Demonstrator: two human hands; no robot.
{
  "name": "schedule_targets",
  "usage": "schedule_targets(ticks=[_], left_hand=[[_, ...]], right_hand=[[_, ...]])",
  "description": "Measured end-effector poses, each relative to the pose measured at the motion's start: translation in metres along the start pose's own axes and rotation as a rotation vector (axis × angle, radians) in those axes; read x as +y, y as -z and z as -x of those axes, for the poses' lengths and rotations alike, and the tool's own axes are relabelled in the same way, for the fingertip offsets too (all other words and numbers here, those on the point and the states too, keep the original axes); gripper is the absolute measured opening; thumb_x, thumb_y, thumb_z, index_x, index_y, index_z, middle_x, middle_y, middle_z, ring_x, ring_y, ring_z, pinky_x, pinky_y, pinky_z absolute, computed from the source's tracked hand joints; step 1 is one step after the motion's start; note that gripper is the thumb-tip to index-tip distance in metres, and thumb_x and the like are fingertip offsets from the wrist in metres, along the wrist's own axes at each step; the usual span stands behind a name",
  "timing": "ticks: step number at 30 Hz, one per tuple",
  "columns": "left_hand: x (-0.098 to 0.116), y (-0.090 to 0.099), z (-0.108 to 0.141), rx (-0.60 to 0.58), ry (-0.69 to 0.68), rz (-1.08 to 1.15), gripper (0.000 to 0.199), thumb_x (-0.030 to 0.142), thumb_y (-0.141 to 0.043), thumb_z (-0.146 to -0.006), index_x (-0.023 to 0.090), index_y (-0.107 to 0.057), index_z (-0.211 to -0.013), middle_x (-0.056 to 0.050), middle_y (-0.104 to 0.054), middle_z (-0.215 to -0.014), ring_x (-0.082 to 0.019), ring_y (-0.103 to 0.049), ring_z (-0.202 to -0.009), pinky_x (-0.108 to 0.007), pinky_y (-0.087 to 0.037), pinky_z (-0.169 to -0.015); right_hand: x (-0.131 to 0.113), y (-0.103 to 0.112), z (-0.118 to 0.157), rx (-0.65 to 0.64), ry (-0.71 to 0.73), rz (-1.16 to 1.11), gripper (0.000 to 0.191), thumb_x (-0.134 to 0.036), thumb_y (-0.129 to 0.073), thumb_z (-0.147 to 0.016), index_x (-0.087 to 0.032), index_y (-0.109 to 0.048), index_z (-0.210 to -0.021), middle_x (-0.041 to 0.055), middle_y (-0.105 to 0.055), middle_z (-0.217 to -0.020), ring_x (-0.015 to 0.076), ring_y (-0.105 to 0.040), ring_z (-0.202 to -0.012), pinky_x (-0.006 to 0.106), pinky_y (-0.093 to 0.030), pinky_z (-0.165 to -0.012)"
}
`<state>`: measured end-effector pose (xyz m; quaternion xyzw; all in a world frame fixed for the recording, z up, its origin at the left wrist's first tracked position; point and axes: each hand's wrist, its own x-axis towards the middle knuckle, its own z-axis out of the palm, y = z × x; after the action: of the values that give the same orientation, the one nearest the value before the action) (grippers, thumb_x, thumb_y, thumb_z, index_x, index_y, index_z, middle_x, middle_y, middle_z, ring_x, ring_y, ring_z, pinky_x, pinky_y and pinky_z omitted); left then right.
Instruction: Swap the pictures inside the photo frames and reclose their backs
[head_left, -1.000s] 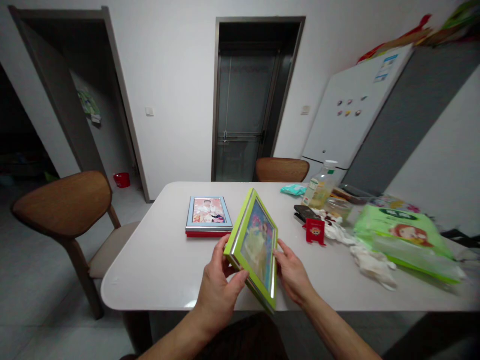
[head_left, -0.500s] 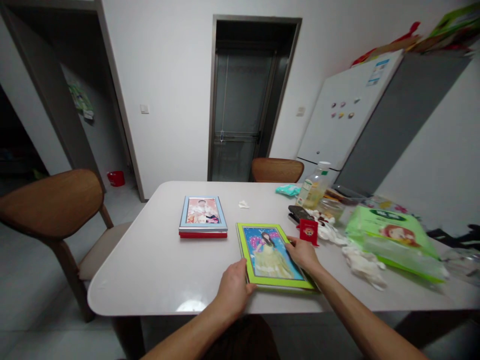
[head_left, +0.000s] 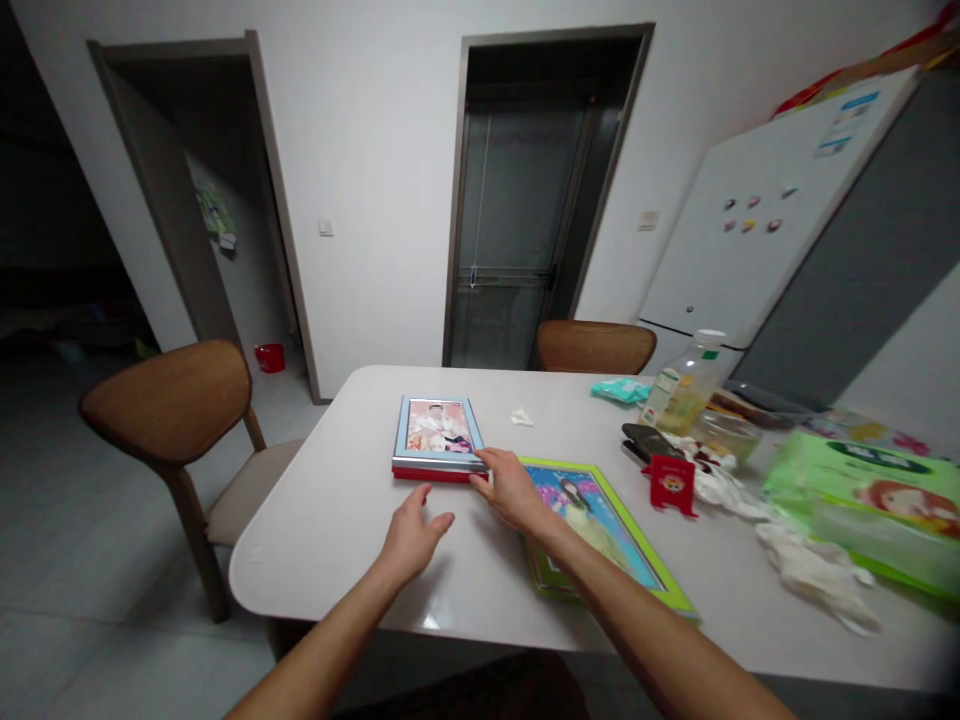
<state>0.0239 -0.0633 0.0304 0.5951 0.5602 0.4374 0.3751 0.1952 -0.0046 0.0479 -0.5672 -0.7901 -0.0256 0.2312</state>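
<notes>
right hand [head_left: 514, 490] moved left — at blue frame's [head_left: 442, 457] edge

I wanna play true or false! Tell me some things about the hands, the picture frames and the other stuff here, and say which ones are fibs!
1. The green frame lies on the table. True.
2. The left hand holds the bottle. False: that hand is empty, and the bottle stands on the table.
3. The right hand is by a corner of the blue frame. True.
4. The red bucket is on a chair. False: it's on the floor.
</notes>
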Motion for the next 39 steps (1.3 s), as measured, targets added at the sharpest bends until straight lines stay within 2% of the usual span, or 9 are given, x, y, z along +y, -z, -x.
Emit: schedule_targets(ticks=[3, 7, 13, 18, 21, 25, 29, 31, 39], left_hand=[[-0.010, 0.005, -0.004, 0.053, 0.089, 0.150, 0.042, 0.022, -0.063, -0.063, 0.010, -0.051, -0.102, -0.017, -0.053, -0.111, -0.024, -0.051, -0.102, -0.035, -0.036, -0.088], [-0.015, 0.008, -0.004, 0.122, 0.183, 0.385, 0.037, 0.029, -0.065, -0.064, 0.011, -0.054, -0.094, -0.013, -0.060, -0.097, -0.021, -0.056, -0.093, -0.031, -0.041, -0.080], [-0.007, 0.010, 0.003, 0.204, 0.162, 0.725, 0.032, 0.036, -0.055, -0.071, 0.014, -0.054, -0.093, -0.008, -0.063, -0.089, -0.018, -0.060, -0.082, -0.029, -0.046, -0.072], [0.016, 0.014, 0.024, 0.286, 0.035, 0.824, 0.033, 0.028, -0.054, -0.071, 0.015, -0.052, -0.102, -0.007, -0.059, -0.104, -0.020, -0.055, -0.095, -0.029, -0.042, -0.082], [0.033, 0.025, 0.048, 0.281, -0.102, 0.592, 0.033, 0.027, -0.053, -0.074, 0.015, -0.051, -0.105, -0.006, -0.060, -0.104, -0.020, -0.053, -0.098, -0.031, -0.039, -0.088], [0.048, 0.042, 0.087, 0.167, -0.357, 0.054, 0.033, 0.023, -0.046, -0.078, 0.017, -0.049, -0.110, -0.006, -0.059, -0.107, -0.021, -0.054, -0.098, -0.032, -0.042, -0.087], [0.040, 0.048, 0.114, -0.007, -0.836, -0.335, 0.048, 0.013, -0.041, -0.077, 0.019, -0.034, -0.124, -0.008, -0.046, -0.123, -0.021, -0.041, -0.114, -0.033, -0.036, -0.094], [0.030, 0.044, 0.120, -0.060, -0.971, -0.432, 0.050, 0.014, -0.040, -0.078, 0.017, -0.029, -0.127, -0.011, -0.045, -0.123, -0.022, -0.037, -0.115, -0.034, -0.037, -0.093], [0.009, 0.027, 0.130, -0.094, -0.994, -0.787, 0.036, 0.013, -0.036, -0.080, 0.014, -0.046, -0.115, -0.011, -0.055, -0.111, -0.022, -0.047, -0.106, -0.031, -0.045, -0.085]], right_hand=[[-0.027, -0.012, -0.019, -0.002, 0.056, 0.004, 0.042, -0.025, -0.056, -0.067, -0.015, -0.050, -0.108, 0.0106, -0.052, -0.110, 0.0216, -0.045, -0.099, 0.031, -0.033, -0.083], [-0.044, -0.014, -0.024, -0.019, 0.098, 0.019, 0.023, -0.018, -0.055, -0.067, -0.015, -0.057, -0.090, 0.0102, -0.055, -0.093, 0.0218, -0.046, -0.090, 0.032, -0.035, -0.075], [-0.070, -0.002, 0.020, -0.041, 0.209, -0.058, 0.022, -0.020, -0.056, -0.066, -0.018, -0.053, -0.087, 0.0064, -0.054, -0.092, 0.0195, -0.046, -0.088, 0.031, -0.035, -0.076], [-0.081, 0.012, 0.043, -0.043, 0.143, -0.478, 0.035, -0.027, -0.056, -0.066, -0.020, -0.051, -0.100, 0.0086, -0.047, -0.114, 0.0214, -0.041, -0.106, 0.037, -0.031, -0.090], [-0.081, 0.024, 0.041, -0.035, -0.069, -0.800, 0.052, -0.040, -0.050, -0.070, -0.020, -0.041, -0.117, 0.0094, -0.042, -0.124, 0.0215, -0.036, -0.115, 0.039, -0.028, -0.094], [-0.085, 0.045, 0.047, -0.035, -0.368, -1.304, 0.057, -0.051, -0.036, -0.075, -0.023, -0.032, -0.124, 0.0088, -0.046, -0.122, 0.0223, -0.043, -0.110, 0.037, -0.039, -0.082], [-0.089, 0.061, 0.068, -0.075, -0.495, -1.602, 0.055, -0.055, -0.031, -0.074, -0.019, -0.047, -0.113, 0.0089, -0.060, -0.102, 0.0243, -0.056, -0.092, 0.038, -0.044, -0.075], [-0.088, 0.062, 0.079, -0.116, -0.558, -1.622, 0.052, -0.052, -0.035, -0.073, -0.016, -0.054, -0.105, 0.0095, -0.065, -0.090, 0.0251, -0.058, -0.087, 0.039, -0.043, -0.076], [-0.074, 0.036, 0.099, -0.215, -0.567, -1.690, 0.038, -0.037, -0.050, -0.069, -0.015, -0.055, -0.099, 0.0088, -0.066, -0.086, 0.0232, -0.061, -0.079, 0.037, -0.045, -0.072]])
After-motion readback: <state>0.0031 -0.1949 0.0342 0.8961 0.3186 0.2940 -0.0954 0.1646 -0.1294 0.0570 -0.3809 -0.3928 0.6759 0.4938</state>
